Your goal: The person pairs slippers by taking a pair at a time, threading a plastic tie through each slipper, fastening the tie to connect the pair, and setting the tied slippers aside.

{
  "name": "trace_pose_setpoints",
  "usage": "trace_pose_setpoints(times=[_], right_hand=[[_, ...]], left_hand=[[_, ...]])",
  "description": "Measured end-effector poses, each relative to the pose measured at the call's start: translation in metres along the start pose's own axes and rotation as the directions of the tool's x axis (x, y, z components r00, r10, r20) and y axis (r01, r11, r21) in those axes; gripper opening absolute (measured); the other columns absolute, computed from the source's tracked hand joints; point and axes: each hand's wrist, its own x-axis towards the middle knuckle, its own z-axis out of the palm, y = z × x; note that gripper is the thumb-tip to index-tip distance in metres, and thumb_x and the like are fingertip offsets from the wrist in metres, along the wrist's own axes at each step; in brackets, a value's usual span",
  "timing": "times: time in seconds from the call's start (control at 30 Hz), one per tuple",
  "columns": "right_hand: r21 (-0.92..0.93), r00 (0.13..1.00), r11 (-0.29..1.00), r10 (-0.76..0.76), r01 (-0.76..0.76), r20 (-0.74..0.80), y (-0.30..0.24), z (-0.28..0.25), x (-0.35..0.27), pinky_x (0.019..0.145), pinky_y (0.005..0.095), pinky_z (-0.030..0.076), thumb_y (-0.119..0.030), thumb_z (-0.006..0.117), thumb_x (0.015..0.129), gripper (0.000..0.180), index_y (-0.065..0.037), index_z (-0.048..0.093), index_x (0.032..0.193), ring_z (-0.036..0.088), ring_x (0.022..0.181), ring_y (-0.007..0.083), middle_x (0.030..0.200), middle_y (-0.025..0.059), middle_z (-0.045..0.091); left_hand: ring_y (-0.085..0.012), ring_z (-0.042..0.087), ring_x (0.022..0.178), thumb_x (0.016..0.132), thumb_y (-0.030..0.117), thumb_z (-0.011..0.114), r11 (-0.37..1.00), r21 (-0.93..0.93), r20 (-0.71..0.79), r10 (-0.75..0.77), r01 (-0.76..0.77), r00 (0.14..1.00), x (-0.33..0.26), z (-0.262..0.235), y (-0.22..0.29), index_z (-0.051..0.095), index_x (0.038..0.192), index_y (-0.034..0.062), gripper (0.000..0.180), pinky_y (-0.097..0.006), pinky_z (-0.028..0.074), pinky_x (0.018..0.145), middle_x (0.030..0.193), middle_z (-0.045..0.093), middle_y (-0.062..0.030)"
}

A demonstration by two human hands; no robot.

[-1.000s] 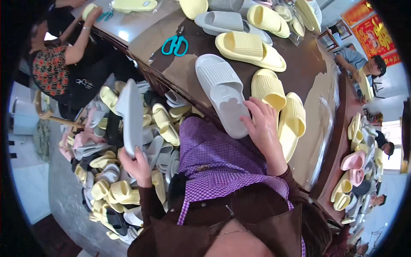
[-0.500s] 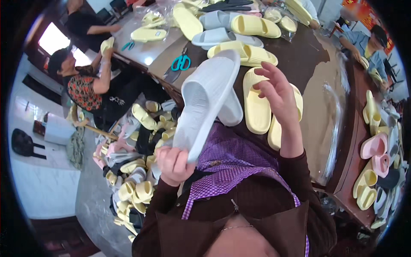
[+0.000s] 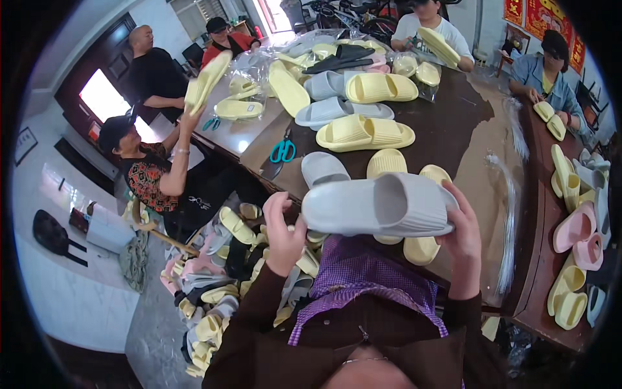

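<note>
A grey slide slipper [image 3: 350, 206] lies sideways in front of me, its ribbed strap toward the right. My right hand [image 3: 463, 223] is closed around its toe end. At the heel end, my left hand [image 3: 284, 233] is raised with fingers apart, the thumb close against the heel; whether it touches I cannot tell. Behind the held slipper, another grey slipper [image 3: 324, 170] and a pair of yellow slippers [image 3: 387, 162] rest on the brown table [image 3: 453, 139], partly hidden. Farther back sit a yellow pair [image 3: 366, 133] and a grey pair [image 3: 337, 112].
Teal-handled scissors [image 3: 283, 152] lie at the table's left. A heap of mixed slippers [image 3: 217, 305] fills the lower left. White ties [image 3: 507, 227] run along the right side, beside a second table [image 3: 531, 285] with more slippers. Several co-workers handle slippers around the tables.
The grey slipper has turned from upright to sideways and moved right. My right hand has taken its toe end; my left hand has loosened from the heel. My view has tilted up slightly.
</note>
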Motion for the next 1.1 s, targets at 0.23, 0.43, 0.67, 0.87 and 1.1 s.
trace_pose_setpoints(times=[0.23,0.43,0.67,0.87,1.1], right_hand=[[-0.092,0.946,0.993,-0.098,0.073,-0.308,0.022,-0.017,-0.030,0.040,0.0250,0.046,-0.002,0.043,0.084,0.036,-0.004,0.044,0.120,0.059,0.063,0.0152,0.095,0.0103,0.057],[-0.190,0.960,0.982,-0.053,0.000,-0.274,0.046,0.015,-0.024,0.050,0.0242,0.050,-0.002,0.052,0.083,0.035,-0.006,0.044,0.117,0.058,0.072,0.0138,0.097,0.0087,0.055],[-0.321,0.994,0.940,-0.104,0.111,0.041,0.084,0.046,-0.011,0.063,0.0265,0.051,0.005,0.058,0.080,0.051,-0.002,0.036,0.125,0.059,0.071,0.0136,0.096,0.0091,0.056],[-0.388,0.959,0.904,0.248,-0.178,0.139,0.081,0.068,0.012,0.057,0.0251,0.049,0.001,0.058,0.082,0.051,-0.001,0.034,0.127,0.058,0.063,0.0125,0.085,0.0087,0.058],[-0.432,0.935,0.888,0.273,-0.156,0.225,0.084,0.086,0.016,0.054,0.0234,0.047,0.000,0.055,0.084,0.051,-0.003,0.034,0.130,0.057,0.061,0.0107,0.080,0.0081,0.058]], left_hand=[[-0.0146,0.057,0.064,0.089,0.022,0.050,0.305,-0.152,0.708,-0.630,0.940,0.319,-0.045,0.048,-0.019,0.056,0.095,-0.0024,0.026,-0.026,0.045,0.059,0.079,0.060,-0.0076],[-0.0127,0.055,0.056,0.088,0.026,0.054,0.044,-0.279,0.785,-0.565,0.959,0.254,-0.061,0.078,-0.029,0.055,0.093,-0.0029,0.029,-0.024,0.044,0.050,0.071,0.058,-0.0066],[-0.0090,0.048,0.053,0.089,0.021,0.052,0.037,-0.342,0.739,-0.606,0.939,0.293,-0.063,0.077,-0.002,0.055,0.086,-0.0001,0.022,-0.022,0.037,0.049,0.063,0.053,-0.0024],[-0.0072,0.045,0.052,0.090,0.015,0.051,0.038,-0.467,0.668,-0.640,0.883,0.381,-0.067,0.075,0.004,0.056,0.086,0.0016,0.015,-0.022,0.034,0.048,0.062,0.051,0.0001],[-0.0113,0.057,0.070,0.092,0.017,0.045,0.062,-0.539,0.654,-0.598,0.840,0.464,-0.062,0.057,-0.011,0.056,0.105,0.0001,0.024,-0.024,0.045,0.060,0.086,0.060,-0.0048]])
